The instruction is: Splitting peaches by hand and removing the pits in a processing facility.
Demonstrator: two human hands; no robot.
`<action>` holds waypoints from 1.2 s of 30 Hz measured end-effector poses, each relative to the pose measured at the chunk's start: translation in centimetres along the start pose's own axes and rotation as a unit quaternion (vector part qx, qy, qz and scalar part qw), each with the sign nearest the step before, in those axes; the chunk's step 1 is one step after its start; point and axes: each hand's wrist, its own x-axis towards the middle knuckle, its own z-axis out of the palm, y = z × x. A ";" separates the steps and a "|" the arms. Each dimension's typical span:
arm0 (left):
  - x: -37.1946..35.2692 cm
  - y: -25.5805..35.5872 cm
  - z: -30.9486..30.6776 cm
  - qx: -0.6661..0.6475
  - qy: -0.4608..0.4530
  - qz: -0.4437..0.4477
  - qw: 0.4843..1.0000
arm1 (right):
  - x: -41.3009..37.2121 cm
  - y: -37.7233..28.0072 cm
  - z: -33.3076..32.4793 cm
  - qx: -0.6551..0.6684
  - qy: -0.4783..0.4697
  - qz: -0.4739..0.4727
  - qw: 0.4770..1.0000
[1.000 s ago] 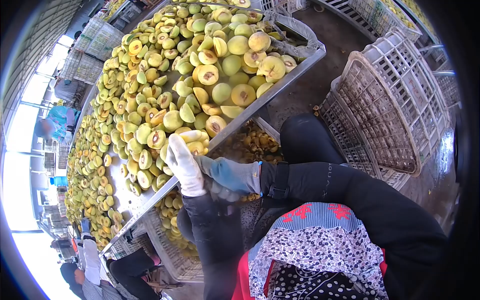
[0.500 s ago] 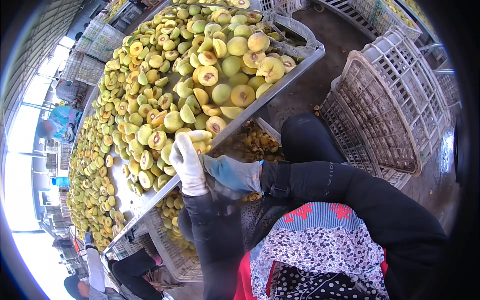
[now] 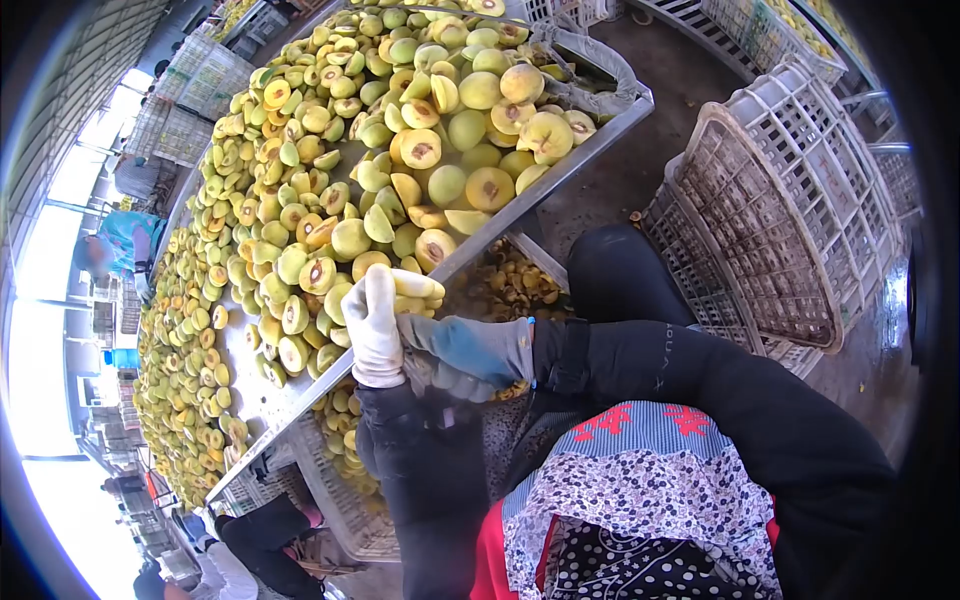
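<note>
My left hand [image 3: 373, 328], in a white glove with yellowed fingertips, is bent at the table's near edge, its fingers curled together beside the fruit halves [image 3: 420, 149]. What lies inside its grip is hidden. My right hand [image 3: 462, 352], in a grey and blue glove, meets it from the right, just outside the metal rim [image 3: 600, 140]. Its fingers are curled, partly blurred, and whatever they hold cannot be made out. Cut yellow-green fruit, some halves showing brown centres, covers much of the metal table [image 3: 243, 360].
A large dirty white crate [image 3: 770, 210] stands tilted at the right. Under the table, another crate [image 3: 345, 510] sits near cut fruit pieces [image 3: 505, 285]. Two other people are at the left, one in a blue top [image 3: 125, 240], one at the bottom. Stacked crates [image 3: 195, 85] stand behind.
Both my hands stay together at the rim; the left fingers have shifted and my right hand has turned slightly lower. The person at the lower left has moved downward in view.
</note>
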 end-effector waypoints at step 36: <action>-0.8 1.1 -10.6 0.504 0.378 0.132 0.765 | -0.5 0.1 1.6 -0.137 0.128 -0.088 0.978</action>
